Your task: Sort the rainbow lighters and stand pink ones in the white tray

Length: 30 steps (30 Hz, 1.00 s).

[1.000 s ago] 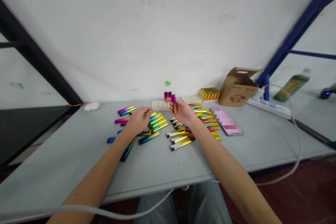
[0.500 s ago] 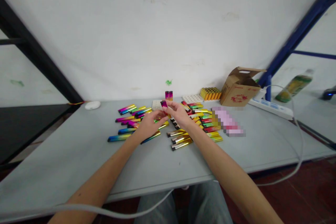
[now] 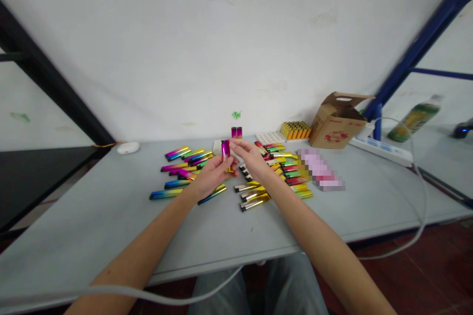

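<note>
One purple lighter (image 3: 225, 150) is in the left hand (image 3: 213, 172), nearly upright, with its dark end up. The fingers of this hand are closed narrow around its lower part. The right hand (image 3: 253, 158) is just beside it, with fingertips near the top of the lighter; if they touch or grip it, I cannot tell.

Beyond the hands, two upright lighters (image 3: 237, 133) stand side by side. Close behind the left hand is a white tray (image 3: 217, 146), partly covered, so I cannot tell how many places in it are filled. Many other lighters lie flat: the blue, pink and green lighters (image 3: 176, 153) around the left hand, and the silver and gold lighters (image 3: 254, 203) nearer to the body than the right hand. Further right behind this hand, the yellow lighters (image 3: 295, 131) stand in close rows, beside a second tray (image 3: 269, 138).

The loose lighters crowd both hands and leave little room between them. To the right of the right hand are a blurred pink thing (image 3: 320, 170), an open box (image 3: 334, 128) and a power strip (image 3: 384, 151). Well apart from the left hand, at its left, lies a white case (image 3: 128, 147).
</note>
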### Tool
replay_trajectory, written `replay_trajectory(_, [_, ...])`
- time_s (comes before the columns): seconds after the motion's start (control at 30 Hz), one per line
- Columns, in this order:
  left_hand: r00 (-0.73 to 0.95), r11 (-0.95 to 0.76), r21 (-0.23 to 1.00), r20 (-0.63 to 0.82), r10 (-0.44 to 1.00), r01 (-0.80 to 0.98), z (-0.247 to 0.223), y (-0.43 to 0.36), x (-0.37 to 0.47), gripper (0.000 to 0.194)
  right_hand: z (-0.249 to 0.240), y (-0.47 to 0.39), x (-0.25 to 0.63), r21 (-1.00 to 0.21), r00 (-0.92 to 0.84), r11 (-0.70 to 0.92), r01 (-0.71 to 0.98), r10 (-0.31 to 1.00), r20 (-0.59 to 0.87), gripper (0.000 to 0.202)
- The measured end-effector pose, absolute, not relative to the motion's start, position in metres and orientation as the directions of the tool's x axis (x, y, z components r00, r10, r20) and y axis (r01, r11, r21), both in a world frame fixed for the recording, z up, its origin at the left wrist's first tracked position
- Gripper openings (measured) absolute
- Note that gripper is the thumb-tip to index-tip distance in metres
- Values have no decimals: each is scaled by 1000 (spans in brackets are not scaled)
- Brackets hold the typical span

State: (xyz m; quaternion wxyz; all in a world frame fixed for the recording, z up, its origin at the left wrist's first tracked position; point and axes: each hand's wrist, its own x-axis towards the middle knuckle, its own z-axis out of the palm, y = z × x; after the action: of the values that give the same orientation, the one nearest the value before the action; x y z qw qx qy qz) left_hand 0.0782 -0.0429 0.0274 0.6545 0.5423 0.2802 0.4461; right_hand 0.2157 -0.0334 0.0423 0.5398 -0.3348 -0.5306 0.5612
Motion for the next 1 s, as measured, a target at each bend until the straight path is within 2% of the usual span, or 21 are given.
replay_trajectory(0.13, [527, 155, 917, 68, 847, -367, 35, -47, 74, 22, 42, -27, 223, -931, -85, 184, -314, 972, 221, 25])
replay_trajectory(0.3, [635, 337, 830, 26, 772, -444, 45, -50, 69, 6, 38, -22, 227, -931, -132, 146, -334, 971, 200, 25])
replay_trajectory(0.43, [700, 475, 730, 6, 714, -491, 49, -51, 65, 16, 38, -24, 225, -943, -164, 164, -290, 962, 218, 24])
replay_trajectory(0.63, [663, 500, 675, -22, 748, -543, 52, -51, 61, 15, 40, -29, 223, -950, -177, 227, -213, 948, 266, 29])
replay_trajectory(1.0, [604, 485, 672, -71, 794, -559, 55, -52, 63, 19, 44, -33, 222, -957, -177, 248, -154, 945, 273, 28])
